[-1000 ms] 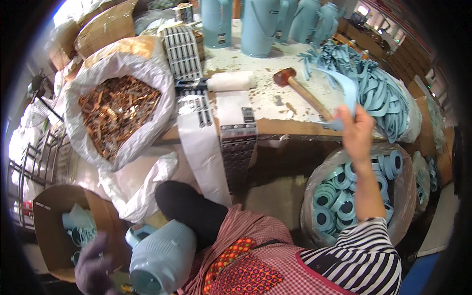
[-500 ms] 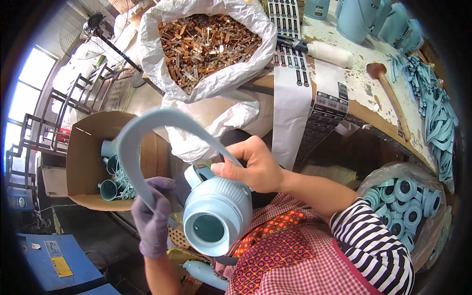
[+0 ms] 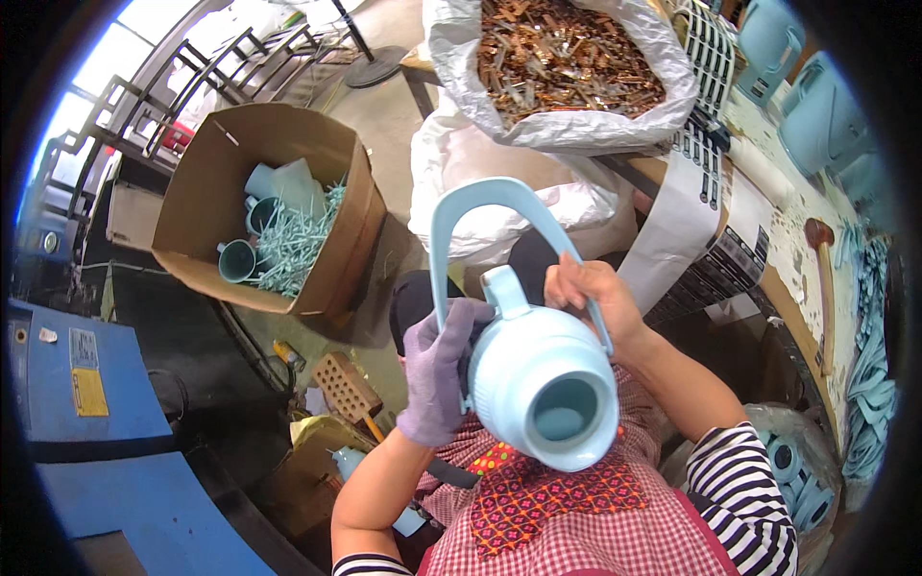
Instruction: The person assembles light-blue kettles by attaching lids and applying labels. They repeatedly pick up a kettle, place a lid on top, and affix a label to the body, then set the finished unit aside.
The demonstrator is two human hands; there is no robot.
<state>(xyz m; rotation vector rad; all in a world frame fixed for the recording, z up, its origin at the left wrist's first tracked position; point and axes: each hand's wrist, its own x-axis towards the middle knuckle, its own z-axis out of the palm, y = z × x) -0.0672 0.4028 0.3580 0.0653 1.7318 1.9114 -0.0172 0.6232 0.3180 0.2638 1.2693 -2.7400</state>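
I hold a pale blue plastic jug [image 3: 543, 384] on my lap, its open round mouth facing up at me, spout [image 3: 503, 288] pointing away. My left hand [image 3: 437, 374], in a purple glove, grips the jug's left side, fingers curled tight where the handle's left end meets the body. My right hand [image 3: 591, 298], bare, is closed on the right end of the handle at the jug's far right shoulder, fingers wrapped narrow around it. The handle [image 3: 480, 197] is a wide blue arched strap standing up over the spout, both ends down at the body; can't tell if either end is seated. Under the jug is my red checked apron [image 3: 576, 523], striped sleeve [image 3: 744, 485] on the right. Left of me on the floor, a cardboard box [image 3: 206, 192] with blue parts and thin blue scraps inside. Near my left forearm, a brick [image 3: 346, 386] on the floor. Ahead, a white sack [image 3: 567, 125] full of small brown metal pieces on the bench edge. Far right, a mallet [image 3: 821, 278] on the bench, well apart from my hands.
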